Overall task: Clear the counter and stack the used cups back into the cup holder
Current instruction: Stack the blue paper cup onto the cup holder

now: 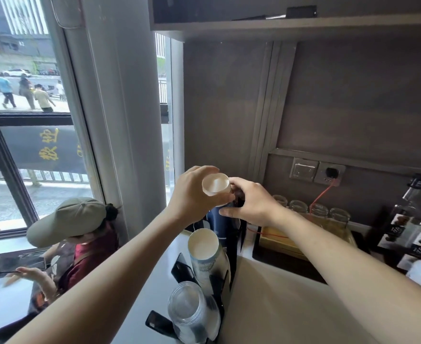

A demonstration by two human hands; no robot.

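My left hand (192,192) grips a small white paper cup (215,185), its mouth tilted toward me, above the far slot of a black cup holder (179,265). My right hand (251,203) touches the cup's right side and the top of a dark blue cup stack (218,223) beneath it. Nearer me, the holder carries a stack of printed white paper cups (204,249) and a stack of clear plastic cups (192,311). How far the small cup sits inside the blue stack is hidden by my fingers.
The white counter (266,306) runs under my arms. Several glass jars (318,211) stand on a wooden tray (279,240) at the back right, below wall sockets (328,172). Bottles and boxes (412,234) crowd the far right. A person in a cap (73,217) sits at the left by the window.
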